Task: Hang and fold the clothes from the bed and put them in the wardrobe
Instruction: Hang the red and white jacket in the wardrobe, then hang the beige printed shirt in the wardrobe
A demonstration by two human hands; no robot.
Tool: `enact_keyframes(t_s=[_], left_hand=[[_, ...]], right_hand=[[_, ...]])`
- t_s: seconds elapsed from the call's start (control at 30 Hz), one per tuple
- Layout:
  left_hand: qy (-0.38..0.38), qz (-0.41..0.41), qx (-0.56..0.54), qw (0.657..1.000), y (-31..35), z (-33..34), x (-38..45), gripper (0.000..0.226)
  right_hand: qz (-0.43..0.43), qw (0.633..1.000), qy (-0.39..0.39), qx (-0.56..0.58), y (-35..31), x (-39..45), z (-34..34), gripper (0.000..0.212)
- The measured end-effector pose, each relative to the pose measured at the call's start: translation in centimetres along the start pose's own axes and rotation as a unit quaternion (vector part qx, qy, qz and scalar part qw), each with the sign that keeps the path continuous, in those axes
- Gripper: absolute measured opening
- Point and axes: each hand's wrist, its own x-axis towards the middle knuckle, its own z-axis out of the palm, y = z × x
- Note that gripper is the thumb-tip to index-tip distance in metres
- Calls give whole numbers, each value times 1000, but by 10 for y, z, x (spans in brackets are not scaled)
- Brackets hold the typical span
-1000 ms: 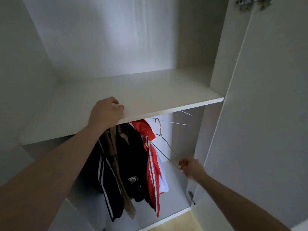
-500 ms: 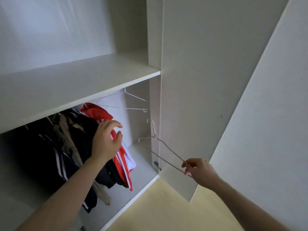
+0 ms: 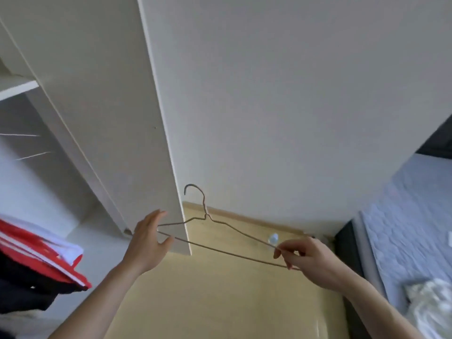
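Two hands at one wire hanger (image 3: 221,237), right hand (image 3: 309,259) pinching its end, left hand (image 3: 149,243) open beside it

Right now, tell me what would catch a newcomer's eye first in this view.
A bare wire hanger is held out at the centre, hook up, over the yellow floor. The right hand pinches its right end; the left hand is open at its left end. At the lower left edge a red jacket hangs in the wardrobe, and at the right lies the bed with a pale crumpled garment.
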Motion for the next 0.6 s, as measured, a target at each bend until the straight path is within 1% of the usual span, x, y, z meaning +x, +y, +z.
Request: enact_keyframes(t_s=[0.1,0.13,0.2,0.27,0.33,0.47,0.53,0.6], left_hand=[[-19,24,-40,999,66,49,-8,25],[-25,31,-61,997,88,66,-12,22],[-58,15,-93,994,129,99,-22,27],[-99,-8,-109,989,170,130,-34,22],[-119,-9,-137,983,211,161,-43,22],[-182,30,-151,971,295,208,-61,28],[-226,61,-146,961,333,233,-66,28],[-272,90,-133,949,371,261,-70,30]], right_hand=[[27,998,38,44,66,-60,-31,19],[38,996,50,60,88,-80,-40,19],[62,992,73,82,129,-118,-57,18],[87,987,106,84,169,-154,-73,19],[121,979,147,72,206,-187,-85,19],[179,956,232,12,265,-245,-94,9],[207,941,266,-17,290,-268,-93,11],[232,930,286,-3,312,-286,-93,13]])
